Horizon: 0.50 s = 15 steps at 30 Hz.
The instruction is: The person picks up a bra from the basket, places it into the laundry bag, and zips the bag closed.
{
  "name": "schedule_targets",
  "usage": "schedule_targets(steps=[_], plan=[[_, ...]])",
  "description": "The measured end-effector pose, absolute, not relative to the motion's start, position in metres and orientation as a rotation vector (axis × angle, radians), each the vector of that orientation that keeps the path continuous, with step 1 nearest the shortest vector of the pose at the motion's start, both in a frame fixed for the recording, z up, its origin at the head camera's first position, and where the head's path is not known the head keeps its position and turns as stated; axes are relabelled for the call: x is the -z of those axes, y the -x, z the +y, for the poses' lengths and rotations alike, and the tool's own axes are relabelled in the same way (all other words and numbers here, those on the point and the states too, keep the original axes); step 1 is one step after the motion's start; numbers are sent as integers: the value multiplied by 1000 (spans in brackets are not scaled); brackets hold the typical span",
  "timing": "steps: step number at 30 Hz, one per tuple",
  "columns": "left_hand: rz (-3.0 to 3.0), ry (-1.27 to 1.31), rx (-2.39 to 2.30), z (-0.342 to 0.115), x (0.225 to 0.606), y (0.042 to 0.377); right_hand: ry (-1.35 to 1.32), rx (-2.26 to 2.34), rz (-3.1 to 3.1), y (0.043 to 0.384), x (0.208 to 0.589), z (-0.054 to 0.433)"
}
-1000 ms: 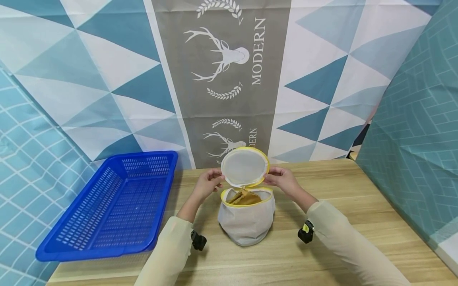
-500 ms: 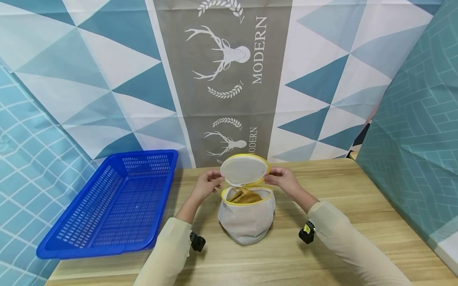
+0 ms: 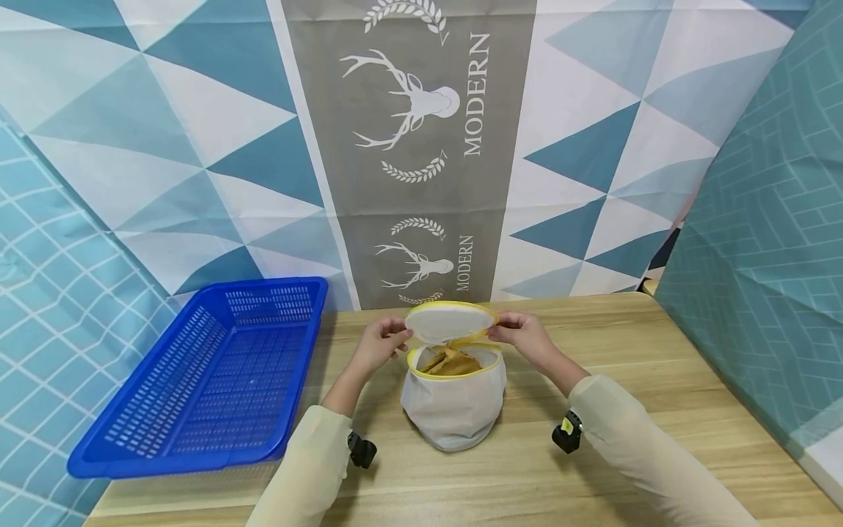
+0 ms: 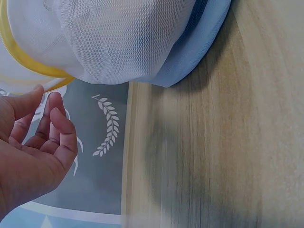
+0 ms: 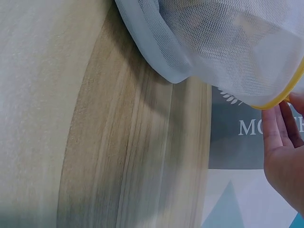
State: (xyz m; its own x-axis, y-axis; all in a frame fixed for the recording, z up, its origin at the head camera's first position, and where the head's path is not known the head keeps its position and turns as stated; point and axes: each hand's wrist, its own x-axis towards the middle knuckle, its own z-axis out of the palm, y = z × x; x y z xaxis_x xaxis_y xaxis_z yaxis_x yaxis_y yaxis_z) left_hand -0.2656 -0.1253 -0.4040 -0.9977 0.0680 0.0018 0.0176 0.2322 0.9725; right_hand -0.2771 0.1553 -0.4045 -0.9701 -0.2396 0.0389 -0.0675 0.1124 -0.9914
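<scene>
A white mesh laundry bag (image 3: 454, 413) with yellow zipper trim stands on the table, its top unzipped. Folded mustard-brown fabric (image 3: 454, 361) shows inside the mouth. The round lid (image 3: 451, 323) is raised at a low tilt above the opening, joined to the bag at the zipper. My left hand (image 3: 380, 345) pinches the lid's left edge between thumb and fingers. On the opposite side, my right hand (image 3: 522, 335) pinches the yellow-trimmed right edge. In the left wrist view, the thumb and fingertips of the left hand (image 4: 38, 147) meet right at the yellow trim (image 4: 35, 65).
A blue perforated plastic basket (image 3: 224, 395) sits to the left on the wooden table (image 3: 612, 439). A patterned cloth backdrop (image 3: 421, 176) hangs behind the table, with a teal sheet (image 3: 770, 241) along the right side.
Both hands have tipped the lid down toward the bag's mouth, so it looks flatter and lower. The bag and the basket have stayed in place.
</scene>
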Motion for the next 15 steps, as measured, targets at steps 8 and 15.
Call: schedule_targets(steps=[8,15], plan=[[2494,-104,-1877,-127,410,266,320,1925,2313,273,407,158],[2536,-277,-1901,-131,411,259,324,1910,2352,272,409,158]])
